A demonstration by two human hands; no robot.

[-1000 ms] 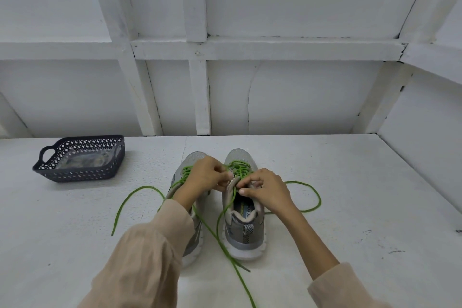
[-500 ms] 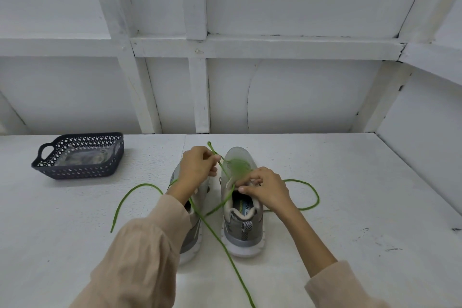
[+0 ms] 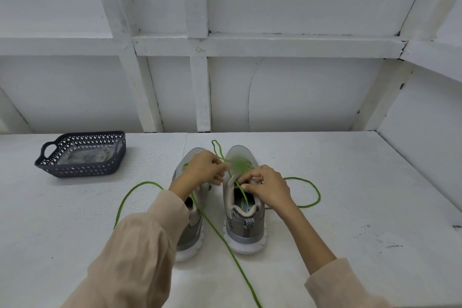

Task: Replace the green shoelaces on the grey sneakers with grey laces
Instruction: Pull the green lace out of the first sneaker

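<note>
Fingers of our left hand (image 3: 200, 174) are pinching the green lace (image 3: 225, 245) above the right sneaker (image 3: 246, 230), drawing it free; our right hand (image 3: 268, 189) is gripping that sneaker's upper, probably steadying it on the table (image 3: 350, 207).

White beamed wall (image 3: 300, 97) behind white tabletop (image 3: 362, 182); even light.

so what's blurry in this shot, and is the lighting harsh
Head view: the green lace smears into a motion-blurred patch over the right sneaker by the left hand; head view: wall beams splay from the wide-angle lens; head view: light is soft and even, with a faint shadow beside the basket.
</note>
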